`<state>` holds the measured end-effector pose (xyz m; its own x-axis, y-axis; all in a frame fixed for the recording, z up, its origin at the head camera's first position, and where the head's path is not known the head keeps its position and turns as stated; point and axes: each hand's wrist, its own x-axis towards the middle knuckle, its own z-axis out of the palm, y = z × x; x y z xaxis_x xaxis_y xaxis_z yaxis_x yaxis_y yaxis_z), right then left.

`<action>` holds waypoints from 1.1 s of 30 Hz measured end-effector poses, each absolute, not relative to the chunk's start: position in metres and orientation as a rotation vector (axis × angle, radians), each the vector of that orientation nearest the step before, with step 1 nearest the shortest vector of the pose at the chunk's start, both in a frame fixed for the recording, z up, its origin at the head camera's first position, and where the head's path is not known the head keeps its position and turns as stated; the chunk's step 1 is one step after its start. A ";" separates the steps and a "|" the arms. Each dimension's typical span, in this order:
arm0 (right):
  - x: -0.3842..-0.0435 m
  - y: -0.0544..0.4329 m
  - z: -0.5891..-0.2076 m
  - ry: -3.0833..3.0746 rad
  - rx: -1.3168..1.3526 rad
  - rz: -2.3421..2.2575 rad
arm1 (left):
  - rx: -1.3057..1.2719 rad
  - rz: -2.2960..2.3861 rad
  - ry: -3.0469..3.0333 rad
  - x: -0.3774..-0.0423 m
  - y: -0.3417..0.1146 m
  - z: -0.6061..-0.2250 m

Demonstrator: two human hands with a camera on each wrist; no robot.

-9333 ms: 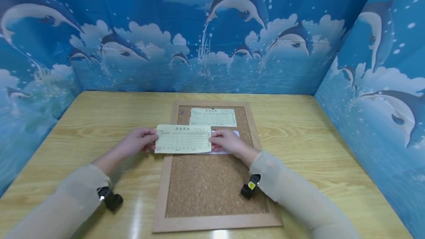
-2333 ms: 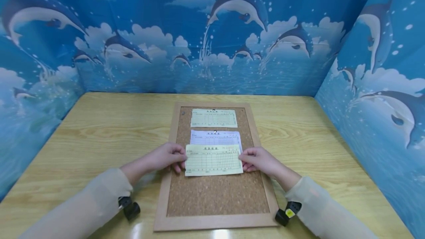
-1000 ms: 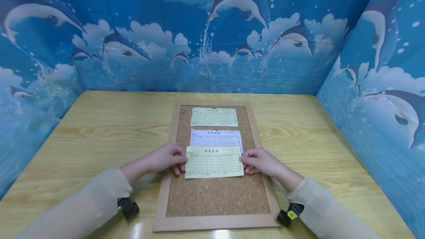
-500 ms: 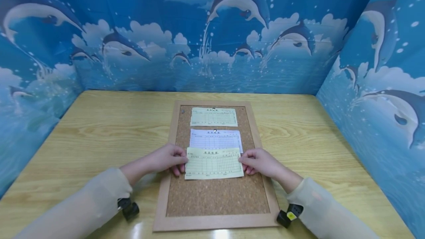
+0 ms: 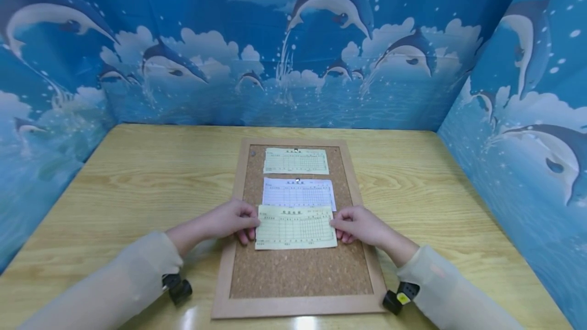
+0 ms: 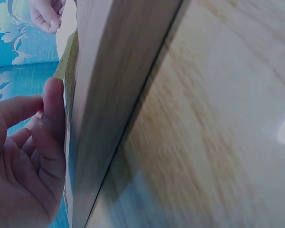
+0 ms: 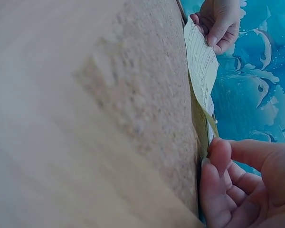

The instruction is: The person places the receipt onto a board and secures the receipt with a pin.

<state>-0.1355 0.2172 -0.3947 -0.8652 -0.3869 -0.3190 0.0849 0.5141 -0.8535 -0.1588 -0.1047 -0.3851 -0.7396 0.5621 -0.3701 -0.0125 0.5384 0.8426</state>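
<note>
A pale yellow-green printed form slip [image 5: 295, 228] lies over the middle of the framed corkboard [image 5: 300, 274]. My left hand [image 5: 234, 220] pinches its left edge between thumb and fingers, and my right hand [image 5: 355, 224] pinches the right edge. In the right wrist view the slip [image 7: 202, 66] bows slightly between both hands, close over the cork. Its top edge overlaps the bottom of a white-lilac form [image 5: 298, 192], which a pushpin [image 5: 297, 180] fixes at the top. Higher up, a greenish form [image 5: 296, 161] hangs from another pushpin [image 5: 295, 150].
A spare pin [image 5: 253, 154] sits in the board's upper left corner. The board rests flat on a wood-grain table [image 5: 160, 177], its raised wooden frame [image 6: 99, 95] close beside my left hand. A dolphin-print curtain [image 5: 275, 65] encloses the back and sides.
Earlier, the slip was held further up and left, over the white-lilac form. Both hands have brought it right and down, and over the last second it slid slightly lower, uncovering more of that form.
</note>
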 end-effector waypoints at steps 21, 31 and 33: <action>-0.130 0.220 -0.389 2.322 -0.364 -1.195 | 0.441 1.146 2.127 -0.155 -0.103 -0.388; -0.129 0.220 -0.385 2.342 -0.335 -1.134 | 0.433 1.159 2.103 -0.151 -0.100 -0.387; -0.129 0.220 -0.385 2.342 -0.332 -1.129 | 0.432 1.168 2.097 -0.151 -0.099 -0.387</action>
